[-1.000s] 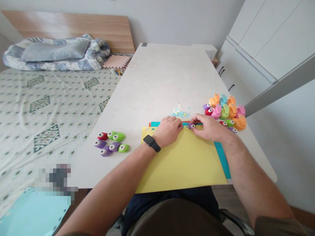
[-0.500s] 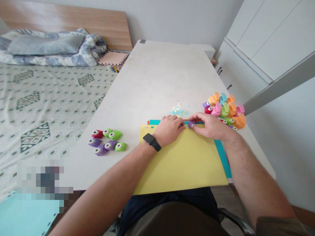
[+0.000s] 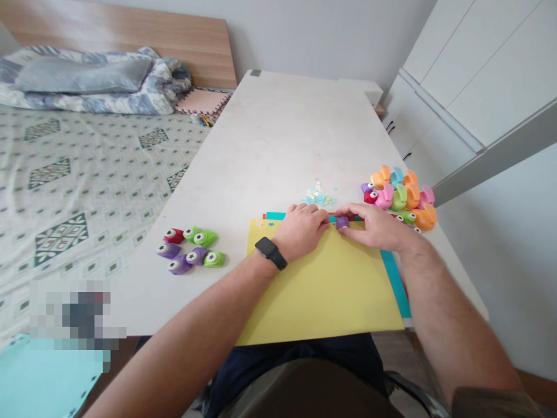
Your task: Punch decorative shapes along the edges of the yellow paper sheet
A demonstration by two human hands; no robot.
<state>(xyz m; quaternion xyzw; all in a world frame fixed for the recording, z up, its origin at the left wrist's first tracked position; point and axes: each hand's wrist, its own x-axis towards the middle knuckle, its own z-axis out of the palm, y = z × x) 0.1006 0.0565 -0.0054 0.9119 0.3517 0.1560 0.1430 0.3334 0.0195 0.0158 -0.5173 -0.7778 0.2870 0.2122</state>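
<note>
**Purple craft punch [image 3: 342, 222] pinched at the far edge of a yellow card sheet [image 3: 322, 284]**

The right hand [image 3: 378, 227] holds the punch in a tight pinch between thumb and fingers, on the sheet's far edge. The punch's longer side appears to run along that edge, but the fingers hide which way its mouth faces. The left hand [image 3: 300, 231] lies just beside it, pressing down on the card with its grip spread, not pinching anything. A teal sheet [image 3: 395, 284] shows beneath the yellow. Pale paper confetti [image 3: 319, 199] lies just beyond on the white desk [image 3: 270, 128]. More craft punches stand in two clusters: orange, pink, green and red ones [image 3: 398, 197] to the right, and red, green and purple ones [image 3: 191, 249] to the left.
</note>
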